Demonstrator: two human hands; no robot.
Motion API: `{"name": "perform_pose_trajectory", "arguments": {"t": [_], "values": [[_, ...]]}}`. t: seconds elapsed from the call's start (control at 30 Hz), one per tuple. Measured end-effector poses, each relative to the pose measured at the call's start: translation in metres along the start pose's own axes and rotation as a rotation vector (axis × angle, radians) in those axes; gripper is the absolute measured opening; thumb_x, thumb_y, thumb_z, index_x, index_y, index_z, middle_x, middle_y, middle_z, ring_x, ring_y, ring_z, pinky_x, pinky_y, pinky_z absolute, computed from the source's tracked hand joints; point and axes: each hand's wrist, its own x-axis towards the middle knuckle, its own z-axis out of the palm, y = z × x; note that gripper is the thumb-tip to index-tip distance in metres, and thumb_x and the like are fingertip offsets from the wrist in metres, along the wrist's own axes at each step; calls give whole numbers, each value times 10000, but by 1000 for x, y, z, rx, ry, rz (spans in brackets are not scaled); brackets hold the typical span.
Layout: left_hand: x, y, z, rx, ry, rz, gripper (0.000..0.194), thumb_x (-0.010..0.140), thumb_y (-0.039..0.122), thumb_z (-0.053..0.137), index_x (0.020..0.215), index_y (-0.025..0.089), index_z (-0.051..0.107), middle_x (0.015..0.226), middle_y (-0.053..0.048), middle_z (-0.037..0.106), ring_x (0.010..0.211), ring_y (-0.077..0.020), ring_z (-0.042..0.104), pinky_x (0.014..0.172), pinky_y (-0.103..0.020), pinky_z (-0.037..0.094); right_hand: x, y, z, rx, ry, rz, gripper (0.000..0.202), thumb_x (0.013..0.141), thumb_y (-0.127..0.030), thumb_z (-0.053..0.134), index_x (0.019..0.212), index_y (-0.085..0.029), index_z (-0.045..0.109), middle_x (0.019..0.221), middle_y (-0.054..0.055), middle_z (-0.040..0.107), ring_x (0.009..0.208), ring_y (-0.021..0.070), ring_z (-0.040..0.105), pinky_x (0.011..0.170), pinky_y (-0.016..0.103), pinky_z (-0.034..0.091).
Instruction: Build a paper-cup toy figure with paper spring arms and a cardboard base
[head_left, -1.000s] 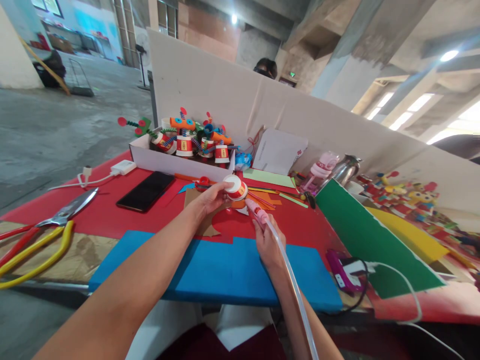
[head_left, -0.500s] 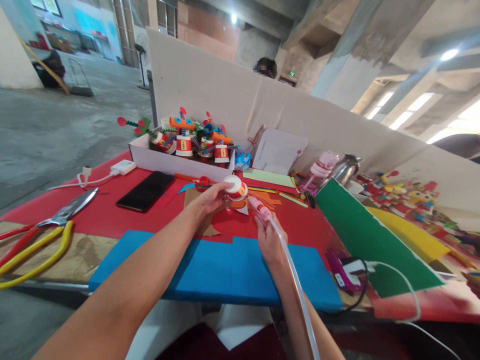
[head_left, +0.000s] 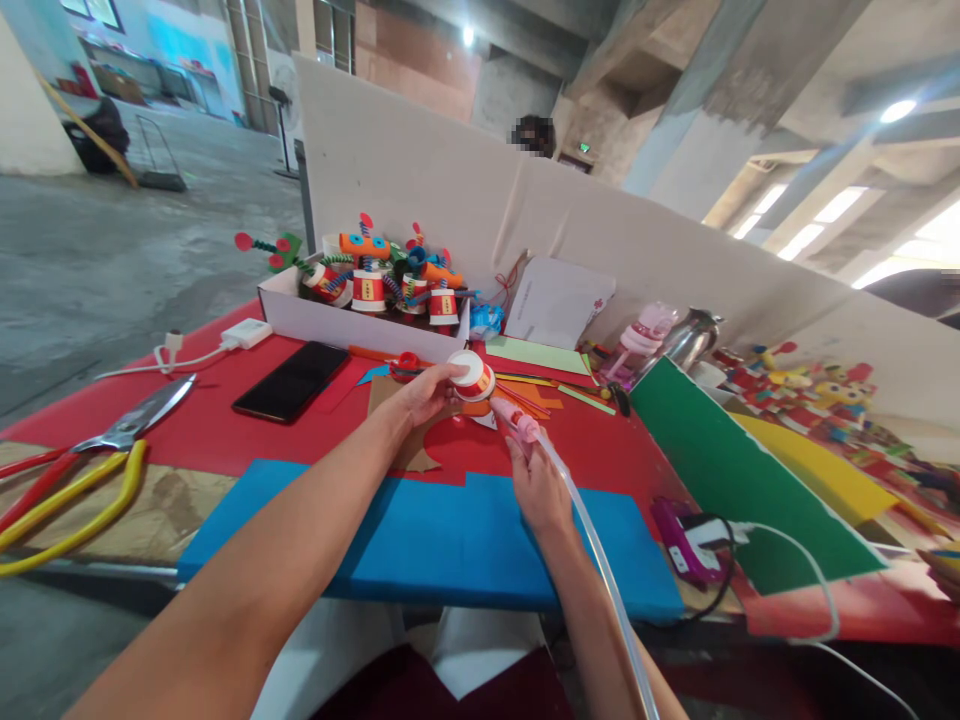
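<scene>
My left hand (head_left: 429,394) is closed around a red and white paper cup (head_left: 474,378), tilted over the middle of the table. Below and to the right of it, my right hand (head_left: 541,482) grips a small pink hot glue gun (head_left: 520,422). The gun's nozzle points up and left at the cup's lower edge; whether it touches cannot be made out. A long clear glue stick (head_left: 600,555) trails from the gun's back over my right forearm. Orange and white paper pieces lie under the cup, beside a piece of brown cardboard (head_left: 409,455).
A white box (head_left: 360,328) of paper-cup figures stands at the back left. A black phone (head_left: 291,382) and large shears (head_left: 124,435) lie left. Blue sheets (head_left: 420,540) line the front edge. To the right are a green board (head_left: 735,470), a purple device (head_left: 686,545) and a pink bottle (head_left: 637,340).
My right hand and the glue gun have shifted slightly, with the nozzle lower and the glue stick swung a little right. My left hand and the cup hold almost still.
</scene>
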Motion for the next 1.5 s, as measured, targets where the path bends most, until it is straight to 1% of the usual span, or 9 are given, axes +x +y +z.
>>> {"name": "perform_pose_trajectory", "arguments": {"t": [0.23, 0.37, 0.5, 0.67, 0.93, 1.13, 1.33, 1.4, 1.5], "values": [[-2, 5, 1, -45, 41, 18, 235, 726, 198, 622, 947, 124, 647, 760, -73, 705, 619, -163, 620, 552, -251, 486, 2, 1, -8, 252, 29, 72, 383, 884, -497, 435, 980, -168, 607, 895, 140, 709, 832, 269, 674, 679, 346, 505], [-5, 11, 2, -84, 28, 43, 242, 724, 188, 602, 953, 116, 628, 736, -63, 691, 598, -148, 607, 551, -244, 487, 16, 6, -11, 604, 74, 350, 392, 820, -606, 502, 767, -218, 511, 510, -31, 546, 442, 142, 520, 424, 249, 399], [-5, 14, 1, -109, 42, 59, 251, 709, 199, 611, 946, 117, 618, 724, -54, 682, 598, -145, 613, 557, -240, 495, 40, 19, -10, 958, 161, 609, 447, 747, -627, 604, 679, -216, 440, 498, -75, 506, 352, 69, 424, 353, 192, 343], [-5, 12, -1, -105, 48, 53, 302, 688, 213, 635, 975, 120, 613, 753, -54, 687, 628, -156, 626, 578, -257, 512, 57, 36, -10, 1049, -109, 901, 322, 857, -429, 562, 655, -189, 491, 430, -71, 453, 332, 58, 407, 349, 163, 369], [-9, 12, 2, -89, 36, 55, 293, 682, 201, 643, 966, 128, 618, 756, -58, 688, 627, -156, 618, 576, -260, 507, 50, 44, -10, 814, -239, 785, 261, 825, -333, 561, 619, -176, 532, 491, 0, 575, 412, 115, 523, 441, 244, 482], [-10, 13, 2, -93, 24, 33, 294, 667, 198, 653, 949, 123, 622, 751, -60, 690, 629, -156, 623, 570, -252, 504, 60, 54, -13, 451, -233, 574, 396, 732, -347, 676, 433, -209, 457, 417, 9, 515, 557, 173, 603, 528, 229, 423], [-11, 15, 7, -97, -32, 147, 353, 628, 201, 692, 966, 140, 608, 853, -54, 689, 756, -165, 634, 674, -263, 513, 61, 51, -32, -207, -323, 317, 469, 735, -565, 621, 449, -214, 499, 558, 88, 643, 655, 247, 662, 541, 276, 418], [-11, 14, 9, -54, -61, 236, 387, 588, 179, 726, 954, 157, 601, 876, -30, 677, 800, -152, 626, 729, -252, 501, 64, 41, -34, -172, -230, 317, 486, 785, -602, 538, 499, -210, 536, 596, 97, 653, 668, 246, 661, 554, 284, 422], [-12, 11, 13, 61, -27, 358, 459, 537, 142, 764, 956, 193, 585, 878, 18, 652, 798, -115, 605, 744, -210, 470, 75, 17, -19, 272, -47, 242, 436, 890, -523, 370, 678, -210, 586, 668, 52, 653, 641, 179, 634, 565, 256, 442]]}}
